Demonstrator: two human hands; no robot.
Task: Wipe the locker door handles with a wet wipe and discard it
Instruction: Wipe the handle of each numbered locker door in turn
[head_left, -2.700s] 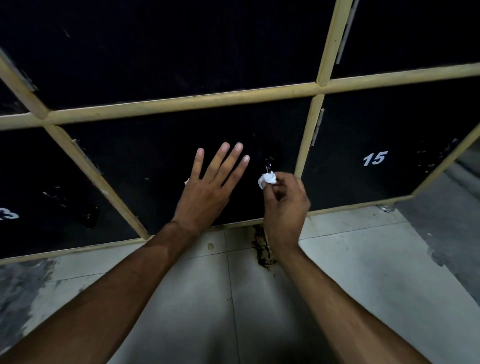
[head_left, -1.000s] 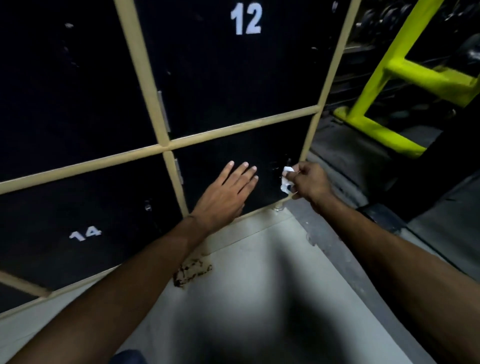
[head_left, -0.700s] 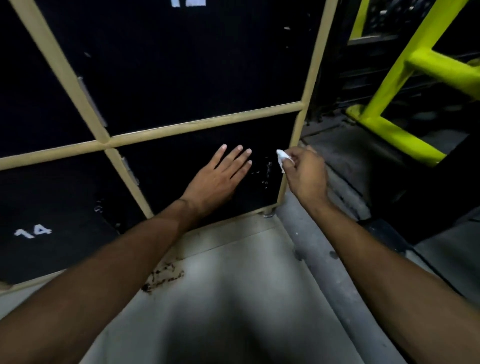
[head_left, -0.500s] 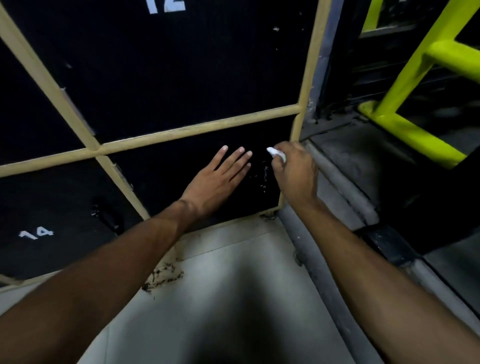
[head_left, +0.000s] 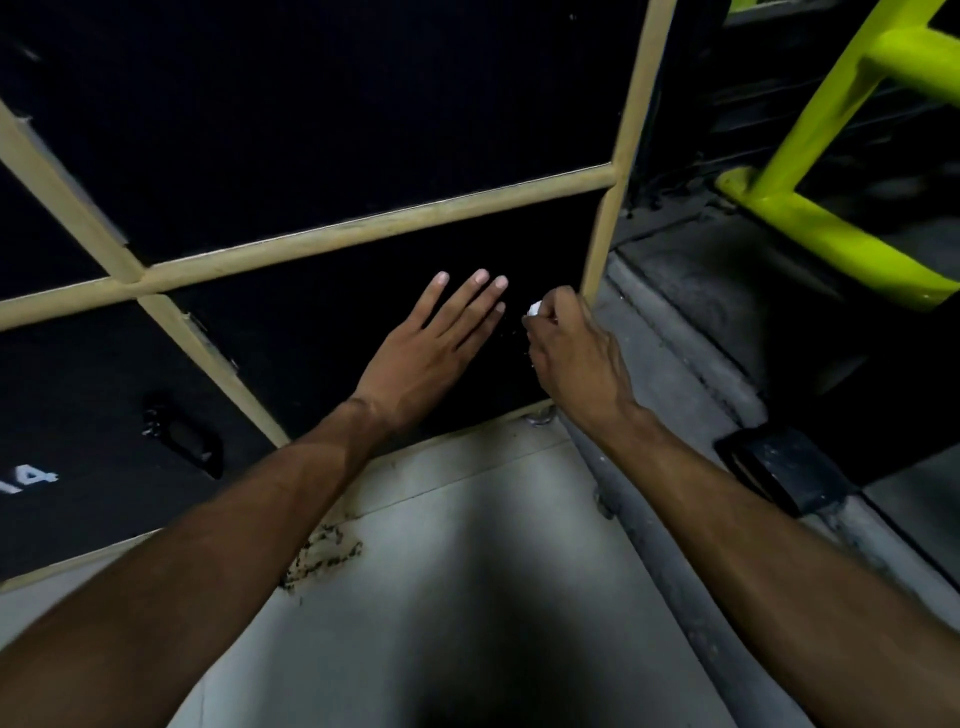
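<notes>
Though mostly hidden, wet wipe (head_left: 534, 308) upward.

The left hand (head_left: 431, 353) lay flat on the bottom-row locker door (head_left: 322, 338), fingers pointing up toward the crossbar (head_left: 363, 228) above it. Just to its right, the right hand (head_left: 571, 358) pinched the wet wipe (head_left: 534, 308) at the door's right edge, close beside the upright post (head_left: 602, 234). Left of that door, past a slanting post (head_left: 208, 364), sat the door numbered 14 (head_left: 67, 374), its handle (head_left: 182, 434) toward its right side. The floor (head_left: 467, 519) ran below the lockers, and a tubular frame (head_left: 810, 223) stood well off to the right.
</notes>
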